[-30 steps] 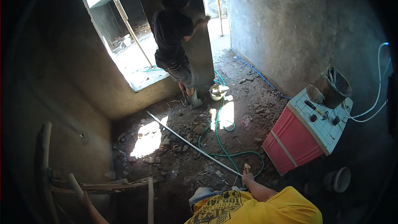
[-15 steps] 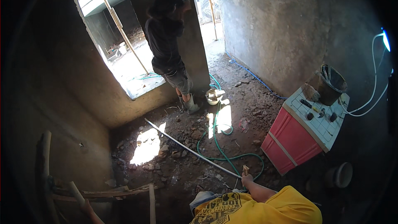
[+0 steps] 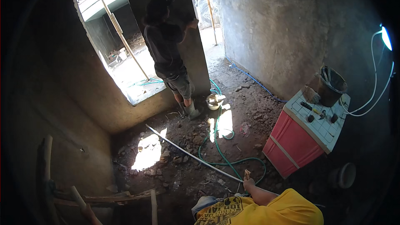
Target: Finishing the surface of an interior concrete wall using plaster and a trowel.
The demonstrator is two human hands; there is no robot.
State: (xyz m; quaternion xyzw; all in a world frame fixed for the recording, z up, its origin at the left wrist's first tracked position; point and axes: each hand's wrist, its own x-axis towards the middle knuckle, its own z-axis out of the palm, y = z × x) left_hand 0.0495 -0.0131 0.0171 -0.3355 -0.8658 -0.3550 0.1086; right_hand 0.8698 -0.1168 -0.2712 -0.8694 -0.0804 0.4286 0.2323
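Observation:
At the lower left, my left hand (image 3: 88,213) grips a pale wooden pole (image 3: 77,196) whose top end sticks up past it. The fingers are dim and partly hidden. My right hand (image 3: 249,182) is held out in front of my yellow shirt (image 3: 271,210), closed around a small brownish thing (image 3: 247,174) too small to identify. Just left of that hand, in the picture, ends a long white pipe (image 3: 196,157), and a green hose (image 3: 225,158) curls beside it on the ground; I cannot tell whether the hand touches either.
Facing the wall strip between two openings stands another person (image 3: 166,54), a tub (image 3: 214,102) by their boots. A red box with a tiled top (image 3: 287,141) at right carries a dark bucket (image 3: 332,86) and tools. Rubble covers the floor; timbers (image 3: 112,199) lie lower left.
The other person has lowered their head and raised arm along the wall strip. My view has shifted slightly. Both my hands keep nearly the same pose.

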